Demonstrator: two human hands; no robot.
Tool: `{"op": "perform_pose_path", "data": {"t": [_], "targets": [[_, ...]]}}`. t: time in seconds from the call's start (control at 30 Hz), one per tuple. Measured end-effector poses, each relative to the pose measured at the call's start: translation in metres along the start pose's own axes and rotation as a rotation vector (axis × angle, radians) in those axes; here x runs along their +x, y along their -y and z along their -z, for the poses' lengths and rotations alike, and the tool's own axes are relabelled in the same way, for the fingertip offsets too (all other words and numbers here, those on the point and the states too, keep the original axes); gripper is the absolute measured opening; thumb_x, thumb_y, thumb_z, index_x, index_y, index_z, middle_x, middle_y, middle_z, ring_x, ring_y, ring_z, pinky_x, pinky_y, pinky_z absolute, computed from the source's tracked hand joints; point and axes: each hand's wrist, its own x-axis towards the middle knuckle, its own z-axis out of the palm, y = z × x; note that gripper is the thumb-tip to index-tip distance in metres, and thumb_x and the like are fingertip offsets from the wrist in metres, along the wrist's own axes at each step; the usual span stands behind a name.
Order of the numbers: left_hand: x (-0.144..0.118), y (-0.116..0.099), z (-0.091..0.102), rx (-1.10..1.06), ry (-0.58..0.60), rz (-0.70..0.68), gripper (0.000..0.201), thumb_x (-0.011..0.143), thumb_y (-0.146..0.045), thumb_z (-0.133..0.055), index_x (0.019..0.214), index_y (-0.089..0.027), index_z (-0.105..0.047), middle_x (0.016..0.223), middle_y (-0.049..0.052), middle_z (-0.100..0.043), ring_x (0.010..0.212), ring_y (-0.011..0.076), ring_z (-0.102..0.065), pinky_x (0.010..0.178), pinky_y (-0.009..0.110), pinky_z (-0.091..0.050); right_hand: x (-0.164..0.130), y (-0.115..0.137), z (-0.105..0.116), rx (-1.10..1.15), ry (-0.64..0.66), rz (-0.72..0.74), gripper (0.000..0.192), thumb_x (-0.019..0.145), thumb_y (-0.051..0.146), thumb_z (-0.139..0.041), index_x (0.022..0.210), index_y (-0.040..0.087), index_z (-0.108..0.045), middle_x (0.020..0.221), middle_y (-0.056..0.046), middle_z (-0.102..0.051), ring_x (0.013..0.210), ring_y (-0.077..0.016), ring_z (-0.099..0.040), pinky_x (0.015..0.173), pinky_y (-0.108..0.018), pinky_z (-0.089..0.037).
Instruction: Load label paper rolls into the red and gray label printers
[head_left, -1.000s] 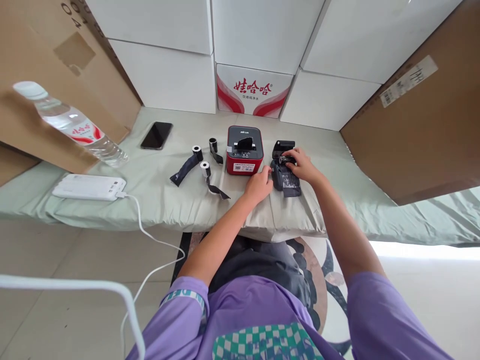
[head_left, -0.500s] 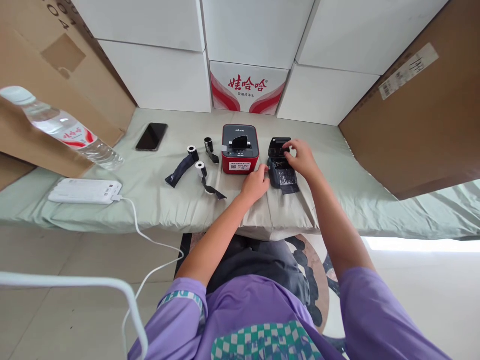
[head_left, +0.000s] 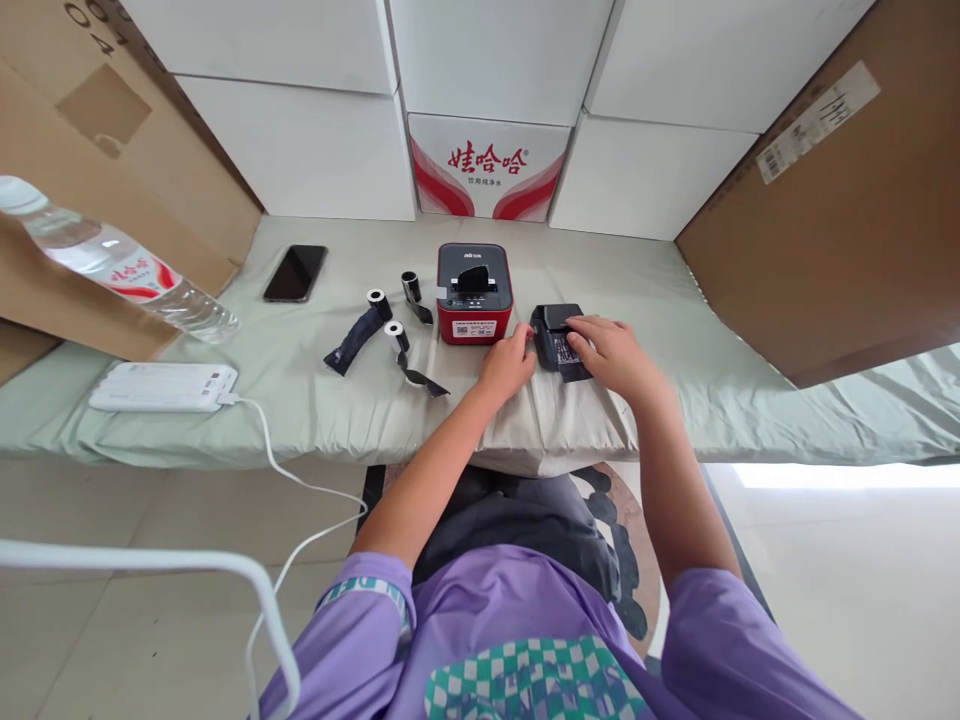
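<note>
A small black portable printer (head_left: pixel 550 347) lies on the cloth-covered table with its lid (head_left: pixel 561 315) down. From its front hangs a strip of dark printed paper (head_left: pixel 574 371). My right hand (head_left: pixel 611 352) rests on its right side, fingers stretched over the lid and top. At the printer's left edge, my left hand (head_left: pixel 510 362) has its fingers curled, the tips against the side. Just behind my left hand stands a larger red and black printer (head_left: pixel 475 325) with a dark paper piece (head_left: pixel 473 279) sticking up from its top slot.
Left of the red printer lie three partly unrolled dark paper rolls (head_left: pixel 378 301). Farther left are a phone (head_left: pixel 296 273), a white power bank (head_left: pixel 163 387) with a cable (head_left: pixel 271 455), and a tilted water bottle (head_left: pixel 127 270). White boxes (head_left: pixel 487 165) and a carton (head_left: pixel 840 220) border the table.
The portable printer's lid, raised before, is now down. My right hand has moved from the raised lid down onto the printer. My left hand stays at its left edge.
</note>
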Motion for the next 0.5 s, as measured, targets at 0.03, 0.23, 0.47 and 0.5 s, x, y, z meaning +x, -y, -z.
{"op": "perform_pose_path", "data": {"t": [0.03,0.23,0.47,0.5], "targets": [[0.0,0.0,0.0,0.01,0.0,0.001,0.041,0.093,-0.01,-0.05,0.133,-0.022,-0.055,0.138,0.012,-0.073,0.131,0.0265,-0.068,0.111,0.041,-0.053,-0.004,0.001,-0.001,0.012,0.007,-0.003,0.05,0.106,0.041,-0.036,0.136,0.022,-0.07,0.148,-0.013,-0.067,0.143,-0.0338,-0.056,0.118,-0.056,-0.037],[-0.001,0.0,0.001,0.012,-0.008,-0.005,0.041,0.092,-0.009,-0.051,0.131,-0.022,-0.056,0.137,0.012,-0.073,0.13,0.0255,-0.069,0.11,0.039,-0.054,-0.001,0.01,-0.018,-0.047,-0.04,-0.032,0.054,0.107,0.038,-0.032,0.138,0.016,-0.07,0.14,-0.017,-0.071,0.131,-0.0351,-0.063,0.113,-0.055,-0.041],[-0.001,-0.005,-0.001,0.069,-0.002,0.033,0.043,0.094,-0.011,-0.052,0.135,-0.021,-0.057,0.136,0.012,-0.074,0.128,0.0273,-0.07,0.11,0.04,-0.054,0.008,0.006,-0.029,-0.094,-0.08,-0.046,0.058,0.108,0.045,-0.028,0.123,0.022,-0.079,0.122,-0.017,-0.071,0.114,-0.0365,-0.06,0.096,-0.055,-0.047],[-0.001,-0.006,-0.001,0.074,-0.005,0.036,0.043,0.094,-0.011,-0.052,0.135,-0.021,-0.057,0.136,0.012,-0.074,0.128,0.0273,-0.07,0.109,0.04,-0.055,0.009,0.005,-0.028,-0.088,-0.073,-0.038,0.059,0.108,0.045,-0.027,0.122,0.023,-0.08,0.122,-0.017,-0.071,0.113,-0.0361,-0.059,0.096,-0.055,-0.047]]}}
